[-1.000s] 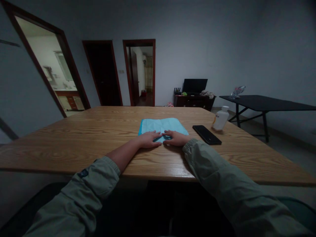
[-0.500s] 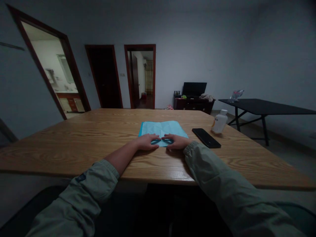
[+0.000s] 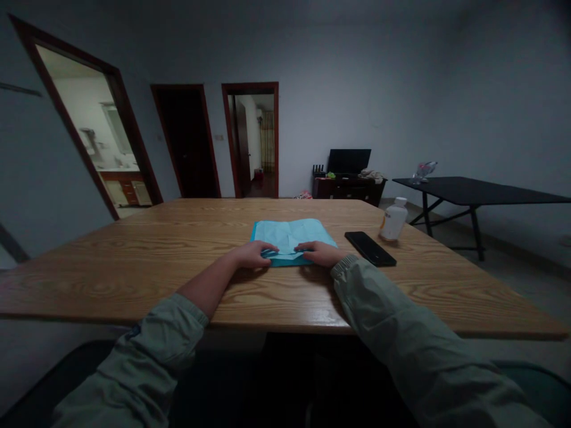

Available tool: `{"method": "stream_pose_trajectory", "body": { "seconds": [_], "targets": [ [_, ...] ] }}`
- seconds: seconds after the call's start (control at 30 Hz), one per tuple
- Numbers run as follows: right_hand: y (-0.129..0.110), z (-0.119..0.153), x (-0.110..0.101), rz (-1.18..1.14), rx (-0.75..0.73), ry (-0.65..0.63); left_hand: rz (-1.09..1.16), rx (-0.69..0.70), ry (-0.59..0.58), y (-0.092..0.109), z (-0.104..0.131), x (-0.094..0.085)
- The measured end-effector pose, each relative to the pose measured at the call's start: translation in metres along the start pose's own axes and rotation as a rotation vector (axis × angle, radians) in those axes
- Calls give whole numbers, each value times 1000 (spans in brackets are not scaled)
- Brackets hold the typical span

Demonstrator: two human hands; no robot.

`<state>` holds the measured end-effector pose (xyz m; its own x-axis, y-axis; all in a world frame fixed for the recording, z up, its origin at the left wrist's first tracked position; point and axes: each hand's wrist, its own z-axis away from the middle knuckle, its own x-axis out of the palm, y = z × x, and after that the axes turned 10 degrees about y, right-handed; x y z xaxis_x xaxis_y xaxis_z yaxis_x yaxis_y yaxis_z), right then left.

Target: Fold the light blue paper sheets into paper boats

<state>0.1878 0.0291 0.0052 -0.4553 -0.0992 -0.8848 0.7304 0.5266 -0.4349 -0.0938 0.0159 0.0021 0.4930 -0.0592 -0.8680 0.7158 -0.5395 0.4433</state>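
A creased light blue sheet of paper (image 3: 289, 232) lies on the wooden table, with a darker blue layer showing along its left and near edges. My left hand (image 3: 253, 254) is at the paper's near left corner, thumb and fingers closed on its edge. On the near right part, my right hand (image 3: 322, 254) has its fingers and thumb closed around the edge. Between the two hands the near edge of the light sheet is slightly raised and folded. Parts of the fingertips are hidden by the paper.
Right of the paper lies a black phone (image 3: 370, 248), and beyond it stands a white bottle (image 3: 394, 220). The wooden table's (image 3: 156, 255) front edge runs below my forearms. A black folding table (image 3: 473, 189) is farther right.
My left hand has moved left, away from my right hand, to the paper's corner. The near edge of the light sheet now shows as a raised strip between the hands.
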Motion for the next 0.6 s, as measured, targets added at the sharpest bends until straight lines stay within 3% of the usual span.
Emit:
{"method": "stream_pose_trajectory", "body": {
  "seconds": [0.37,0.6],
  "targets": [
    [-4,6,-8,80,25,217,-13,12,187,-11,-7,1],
    [3,13,-15,180,27,78,-66,18,205,-13,-6,2]
  ]
}}
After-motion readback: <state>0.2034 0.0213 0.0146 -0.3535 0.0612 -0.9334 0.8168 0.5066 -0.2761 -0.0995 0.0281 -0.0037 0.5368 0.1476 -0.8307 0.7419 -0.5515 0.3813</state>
